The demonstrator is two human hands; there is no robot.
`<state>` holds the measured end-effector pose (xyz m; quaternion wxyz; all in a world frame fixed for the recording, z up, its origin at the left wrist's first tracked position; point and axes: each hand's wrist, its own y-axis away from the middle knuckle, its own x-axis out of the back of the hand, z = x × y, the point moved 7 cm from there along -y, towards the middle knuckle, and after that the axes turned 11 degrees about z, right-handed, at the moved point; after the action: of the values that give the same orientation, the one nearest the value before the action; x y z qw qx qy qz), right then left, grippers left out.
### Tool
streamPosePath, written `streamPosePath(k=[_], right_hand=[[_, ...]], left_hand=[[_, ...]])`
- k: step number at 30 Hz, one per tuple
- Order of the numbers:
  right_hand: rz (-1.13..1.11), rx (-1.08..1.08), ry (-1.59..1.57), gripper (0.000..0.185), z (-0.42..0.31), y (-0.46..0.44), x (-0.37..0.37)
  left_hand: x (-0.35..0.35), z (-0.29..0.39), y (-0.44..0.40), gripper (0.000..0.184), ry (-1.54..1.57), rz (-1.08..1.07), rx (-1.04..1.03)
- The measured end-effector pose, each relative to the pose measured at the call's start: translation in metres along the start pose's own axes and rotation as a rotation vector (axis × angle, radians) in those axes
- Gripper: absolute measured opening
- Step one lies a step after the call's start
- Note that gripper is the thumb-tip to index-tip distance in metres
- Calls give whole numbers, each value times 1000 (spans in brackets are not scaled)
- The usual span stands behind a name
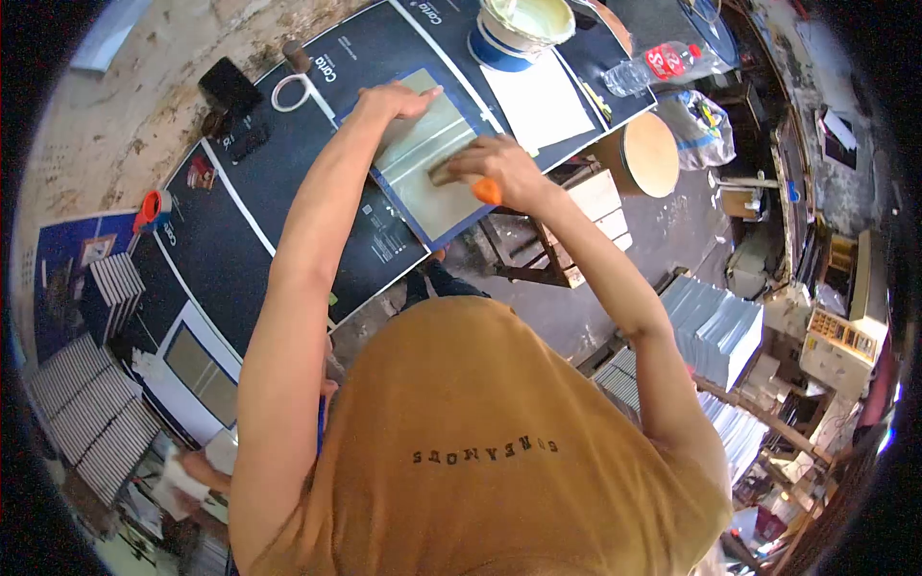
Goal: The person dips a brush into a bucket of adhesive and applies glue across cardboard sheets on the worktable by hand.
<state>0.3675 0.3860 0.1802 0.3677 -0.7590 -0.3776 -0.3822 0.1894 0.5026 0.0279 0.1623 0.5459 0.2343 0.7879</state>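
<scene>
A book cover lies on the dark table, with grey-beige boards, paler strips across its middle and a blue border. My left hand rests on its far left part, fingers stretched out and holding nothing. Over the cover's right half, my right hand is closed around a brush with an orange handle. The brush's brownish end is against or just above the board; its exact contact is unclear.
A bucket of pale paste stands beyond white sheets, near a plastic bottle. Tape rolls lie left. A round-topped drum stands right of the table. Another person's hand shows lower left.
</scene>
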Motion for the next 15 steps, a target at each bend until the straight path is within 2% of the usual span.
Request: streamPosePath(k=[2, 3, 6, 7, 10, 12, 14, 15], right_hand=[[-192, -132, 74, 26, 23, 37, -43], [-206, -17, 145, 22, 14, 53, -42], [-527, -96, 123, 21, 1, 88, -18], [-515, -106, 98, 21, 5, 96, -12], [-248, -179, 144, 23, 30, 67, 12], [90, -106, 59, 22, 22, 26, 36], [92, -22, -18, 22, 38, 20, 12], [-87, -91, 32, 22, 47, 30, -12]], left_hand=[[-3, -3, -6, 101, -29, 43, -5], [-4, -6, -6, 102, -36, 64, -4], [-1, -12, 0, 105, 26, 123, -21], [-2, -16, -2, 104, 45, 114, -11], [-1, -13, -7, 103, 66, 83, -15], [5, -10, -4, 102, 28, 58, -37], [9, -8, 2, 102, -6, 77, -39], [10, -5, 8, 100, 15, 87, -73]])
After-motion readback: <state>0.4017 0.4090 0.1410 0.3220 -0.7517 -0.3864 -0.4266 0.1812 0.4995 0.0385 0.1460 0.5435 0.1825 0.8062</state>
